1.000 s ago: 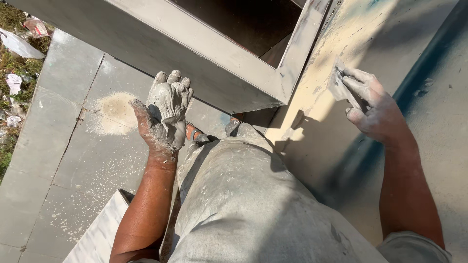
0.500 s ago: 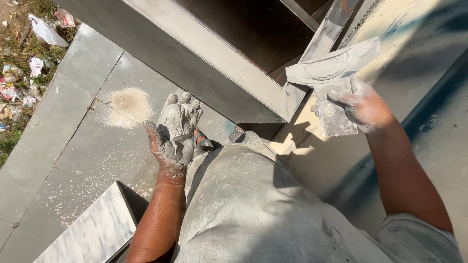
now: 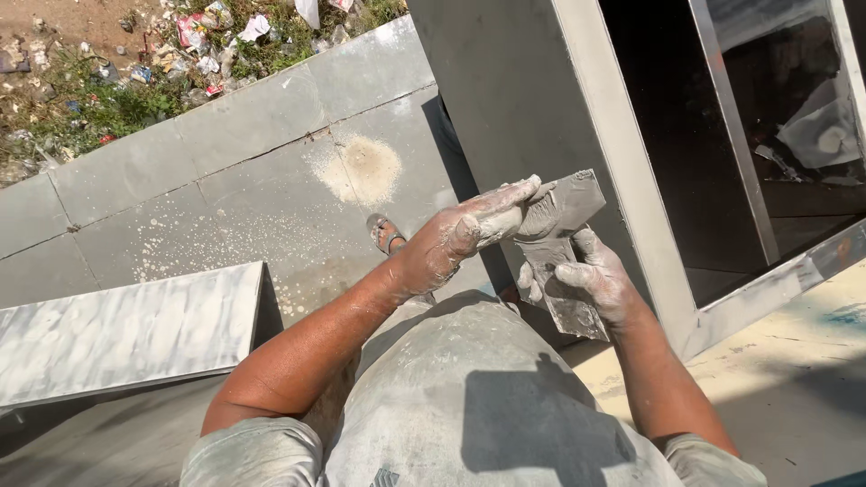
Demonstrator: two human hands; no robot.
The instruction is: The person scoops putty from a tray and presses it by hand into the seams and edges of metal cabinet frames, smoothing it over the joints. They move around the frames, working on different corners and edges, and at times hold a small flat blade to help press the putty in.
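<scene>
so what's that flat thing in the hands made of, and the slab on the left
The flat tool, held by the left hand and right hand, looks like thin sheet metal coated in dried grey putty: straight edges, dull smeared face. The slab looks like polished marble or marble-look tile: white with grey veining and a slight sheen.

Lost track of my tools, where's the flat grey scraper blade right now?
The scraper blade is centre-right, held between left hand and right hand, against the window frame.
</scene>
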